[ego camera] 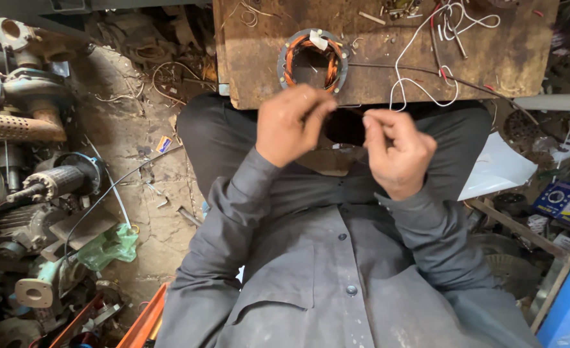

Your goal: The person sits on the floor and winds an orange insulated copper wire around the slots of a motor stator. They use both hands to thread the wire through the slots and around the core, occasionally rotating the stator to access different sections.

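Hands up close to the camera, both raised above the lap of a person in a grey buttoned shirt [336, 270] and dark trousers. Left hand [293, 125] sits left of centre, fingers curled in and the fingertips pinched together, pointing right. Right hand [398, 151] sits just to its right, also curled, thumb and forefinger pressed together at the top. A very thin dark wire [349, 111] seems to run between the two pinches, though it is too fine to be sure that both hands grip it.

Just beyond the hands, on the near edge of a worn wooden board [517, 58], lies a round motor stator [313, 61]: a grey metal ring with orange-copper windings inside and a small scrap of white tape at its far rim. A dark lead runs from the stator off to the right across the board. Loops of white wire [420, 84] sprawl over the board's right half, with red bits and small hardware at the far edge.

Over on the left, on the dirt floor, a heap of old motor parts [47, 180], a perforated metal tube [21, 127] and a crumpled green bag [111, 245]. On the right, a white sheet [497, 169] beside the knee, a blue printed box [565, 201] further right, and a blue panel at the near right corner.
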